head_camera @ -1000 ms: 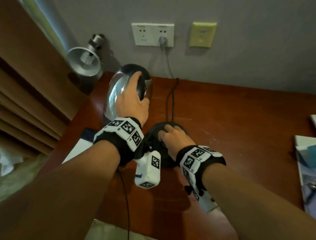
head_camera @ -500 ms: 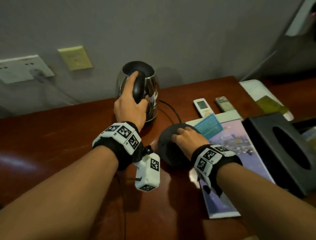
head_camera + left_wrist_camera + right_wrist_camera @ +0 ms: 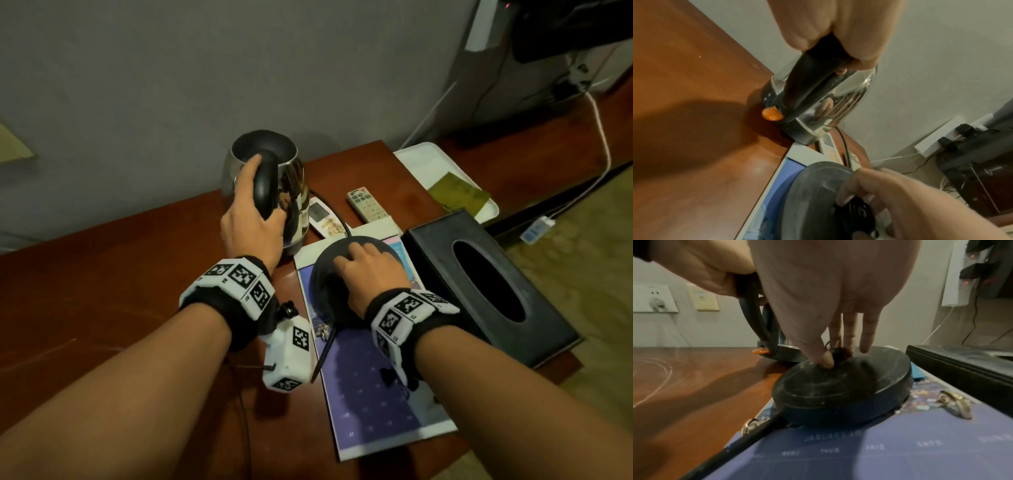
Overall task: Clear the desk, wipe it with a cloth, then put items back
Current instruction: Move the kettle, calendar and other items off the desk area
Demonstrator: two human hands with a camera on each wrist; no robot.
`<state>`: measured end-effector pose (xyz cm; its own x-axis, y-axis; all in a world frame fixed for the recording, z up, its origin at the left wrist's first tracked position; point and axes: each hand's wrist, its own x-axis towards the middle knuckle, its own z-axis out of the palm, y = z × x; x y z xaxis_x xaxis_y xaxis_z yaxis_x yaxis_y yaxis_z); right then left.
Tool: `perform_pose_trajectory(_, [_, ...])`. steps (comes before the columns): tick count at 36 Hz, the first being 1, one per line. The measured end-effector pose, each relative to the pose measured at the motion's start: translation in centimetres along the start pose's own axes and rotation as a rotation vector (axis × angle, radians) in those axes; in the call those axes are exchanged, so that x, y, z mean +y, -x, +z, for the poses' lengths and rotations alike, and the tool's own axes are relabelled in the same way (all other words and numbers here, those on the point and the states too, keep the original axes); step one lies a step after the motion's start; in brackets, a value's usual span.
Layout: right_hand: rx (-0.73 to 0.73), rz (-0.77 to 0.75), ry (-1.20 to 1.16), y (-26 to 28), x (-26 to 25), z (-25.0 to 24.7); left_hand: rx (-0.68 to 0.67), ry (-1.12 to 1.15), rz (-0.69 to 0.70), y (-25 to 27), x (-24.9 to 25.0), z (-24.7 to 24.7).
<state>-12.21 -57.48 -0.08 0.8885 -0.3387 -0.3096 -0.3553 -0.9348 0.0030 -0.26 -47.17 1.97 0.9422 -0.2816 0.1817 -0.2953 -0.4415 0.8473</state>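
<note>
Kettle (image 3: 270,185): polished steel body, black lid, black loop handle, orange switch (image 3: 771,114) at the handle's foot. Your left hand (image 3: 251,222) is clenched round the handle, thumb on top. The kettle's foot meets the bench (image 3: 102,291) at the far left corner of the calendar (image 3: 373,411). You cannot tell if its full weight is down.

Kettle base (image 3: 325,274): a round black disc, dusty and scuffed. It lies on the calendar under your right hand (image 3: 370,270), which pinches the raised connector at its middle between thumb and fingertips. Its black cord (image 3: 245,428) trails back beneath your left wrist.

Since half a second ago, both hands have carried their loads rightward. The base was on bare wood at the calendar's edge and is now over the calendar. The kettle now hides part of the white remote (image 3: 323,217). A second ago both pieces were at the other end of the bench, by the wall sockets (image 3: 653,298).

Bench: reddish-brown, glossy wood with faint ring marks left of your left arm. A black tissue box (image 3: 489,284) lies just right of your right hand. A grey remote (image 3: 368,204) lies beyond that hand, and a white tray (image 3: 428,164) further out. The wall behind is grey. A power strip (image 3: 536,229) lies on the floor to the right.
</note>
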Motion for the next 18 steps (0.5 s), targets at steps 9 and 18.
perform_pose_trajectory(9, [0.065, 0.009, 0.025, -0.6, -1.8, 0.4, -0.069, -0.164, -0.076, 0.6, -1.0, -1.5])
perform_pose_trajectory(18, [0.193, -0.187, 0.038, -0.6, -6.1, -0.8, -0.054, -0.282, -0.04, 0.2, -1.8, -5.3])
